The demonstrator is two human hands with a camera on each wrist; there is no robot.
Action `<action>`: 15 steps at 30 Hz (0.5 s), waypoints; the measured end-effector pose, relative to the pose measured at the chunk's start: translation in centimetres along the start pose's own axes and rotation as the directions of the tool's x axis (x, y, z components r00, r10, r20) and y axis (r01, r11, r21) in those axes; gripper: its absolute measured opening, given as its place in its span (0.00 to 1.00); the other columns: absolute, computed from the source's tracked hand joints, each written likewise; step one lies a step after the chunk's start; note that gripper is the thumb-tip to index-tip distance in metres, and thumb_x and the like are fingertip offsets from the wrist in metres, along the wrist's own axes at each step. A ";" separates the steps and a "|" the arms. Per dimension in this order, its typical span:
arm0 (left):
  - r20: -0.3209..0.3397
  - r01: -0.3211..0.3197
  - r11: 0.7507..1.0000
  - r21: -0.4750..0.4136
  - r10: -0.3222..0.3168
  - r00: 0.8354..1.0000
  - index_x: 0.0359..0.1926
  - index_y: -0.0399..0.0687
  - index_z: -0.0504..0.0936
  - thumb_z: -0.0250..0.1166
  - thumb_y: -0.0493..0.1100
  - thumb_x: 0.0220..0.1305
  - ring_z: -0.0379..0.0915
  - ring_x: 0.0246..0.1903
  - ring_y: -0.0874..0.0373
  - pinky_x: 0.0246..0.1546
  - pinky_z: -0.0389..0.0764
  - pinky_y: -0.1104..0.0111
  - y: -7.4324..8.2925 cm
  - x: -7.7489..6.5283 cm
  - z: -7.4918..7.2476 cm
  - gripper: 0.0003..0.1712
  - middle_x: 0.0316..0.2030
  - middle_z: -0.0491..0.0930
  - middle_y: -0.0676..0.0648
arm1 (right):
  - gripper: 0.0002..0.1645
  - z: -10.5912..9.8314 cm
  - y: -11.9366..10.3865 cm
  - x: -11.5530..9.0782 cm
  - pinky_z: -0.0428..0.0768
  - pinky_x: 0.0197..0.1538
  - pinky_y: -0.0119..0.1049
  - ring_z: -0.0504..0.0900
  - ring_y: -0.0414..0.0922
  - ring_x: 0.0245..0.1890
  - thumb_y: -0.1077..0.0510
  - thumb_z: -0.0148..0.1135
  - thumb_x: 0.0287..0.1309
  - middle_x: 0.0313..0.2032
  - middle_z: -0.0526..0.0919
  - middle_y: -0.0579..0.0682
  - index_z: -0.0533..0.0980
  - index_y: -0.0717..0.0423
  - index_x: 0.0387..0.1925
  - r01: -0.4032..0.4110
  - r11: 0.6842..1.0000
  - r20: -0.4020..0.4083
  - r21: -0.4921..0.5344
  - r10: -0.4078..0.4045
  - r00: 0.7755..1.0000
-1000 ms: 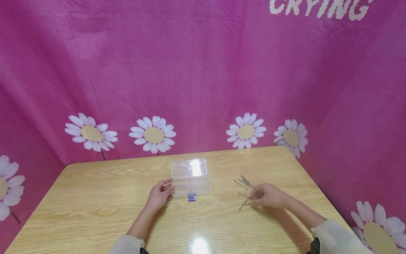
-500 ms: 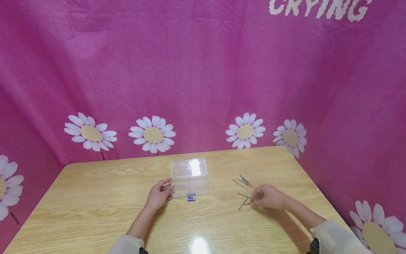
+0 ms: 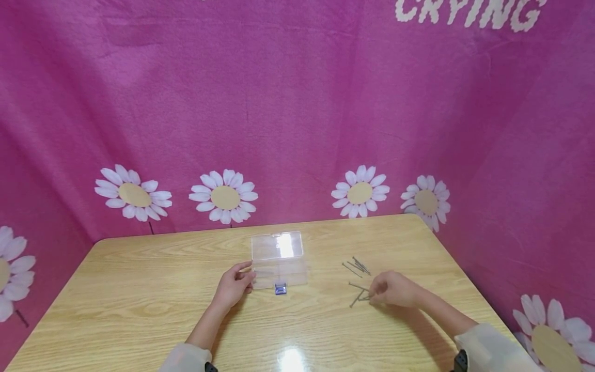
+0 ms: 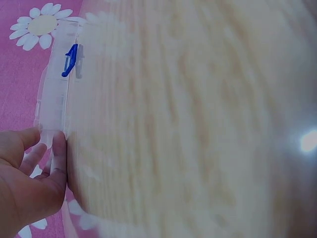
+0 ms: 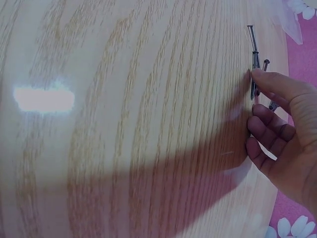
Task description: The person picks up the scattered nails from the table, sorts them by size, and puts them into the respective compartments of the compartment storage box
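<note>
A clear plastic box [image 3: 293,279] with a blue latch [image 3: 281,289] stands on the table, its lid [image 3: 274,247] tipped back. At its left end my left hand [image 3: 234,285] holds the wall between thumb and fingers. A thin nail [image 3: 265,272] shows inside the box's left part. To the right, several nails [image 3: 357,266] lie loose in a group. Nearer me are a few more nails [image 3: 355,298], where my right hand [image 3: 395,289] has thumb and curled fingers at one nail [image 5: 255,62]; the fingertips are partly hidden. The left wrist view shows the box [image 4: 53,99] edge-on.
The wooden table [image 3: 139,299] has its back edge against a pink curtain [image 3: 288,129] printed with white daisies. Curtain also hangs at the left and right sides. A bright light reflection [image 3: 292,359] lies near the front.
My right hand has shifted slightly to the right beside the nearer nails. The left hand and the box have stayed in place.
</note>
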State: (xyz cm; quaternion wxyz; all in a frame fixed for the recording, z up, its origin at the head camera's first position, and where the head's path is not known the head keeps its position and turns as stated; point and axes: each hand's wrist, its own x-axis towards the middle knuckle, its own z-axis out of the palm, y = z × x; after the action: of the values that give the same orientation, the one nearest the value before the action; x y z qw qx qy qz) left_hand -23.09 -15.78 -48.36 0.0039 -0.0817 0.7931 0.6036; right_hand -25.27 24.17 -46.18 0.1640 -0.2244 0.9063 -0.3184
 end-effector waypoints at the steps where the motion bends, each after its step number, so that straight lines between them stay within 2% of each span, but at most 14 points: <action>1: -0.001 0.001 1.000 -0.001 -0.001 1.000 0.59 0.33 0.71 0.59 0.36 0.64 0.73 0.24 0.63 0.27 0.81 0.71 -0.1 0.1 0.0 0.23 0.30 0.79 0.41 | 0.08 0.0 0.0 0.0 0.74 0.30 0.29 0.71 0.37 0.27 0.56 0.70 0.46 0.26 0.76 0.45 0.81 0.54 0.29 -0.001 1.000 -0.001 -0.001 0.001 1.000; 9: -0.007 -0.005 1.000 -0.007 0.005 1.000 0.58 0.33 0.71 0.59 0.35 0.63 0.72 0.23 0.63 0.26 0.80 0.72 -0.3 0.2 0.2 0.23 0.29 0.79 0.41 | 0.08 0.2 -0.1 -0.1 0.71 0.33 0.29 0.69 0.37 0.30 0.54 0.70 0.46 0.27 0.75 0.44 0.82 0.51 0.30 -0.005 0.999 -0.021 -0.036 0.004 1.000; 15: -0.006 -0.002 1.000 -0.007 0.002 1.000 0.59 0.33 0.71 0.59 0.36 0.63 0.73 0.23 0.63 0.25 0.81 0.72 0.0 0.0 0.0 0.23 0.29 0.78 0.41 | 0.10 0.3 0.2 0.2 0.72 0.33 0.28 0.71 0.36 0.30 0.54 0.70 0.46 0.28 0.77 0.45 0.83 0.53 0.31 0.019 1.000 -0.028 0.006 -0.018 0.999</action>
State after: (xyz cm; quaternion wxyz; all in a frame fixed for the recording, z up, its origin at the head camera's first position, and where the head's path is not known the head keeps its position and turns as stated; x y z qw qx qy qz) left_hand -23.09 -15.77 -48.37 0.0006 -0.0830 0.7911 0.6060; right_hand -25.32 24.06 -46.53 0.1491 -0.2278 0.9054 -0.3259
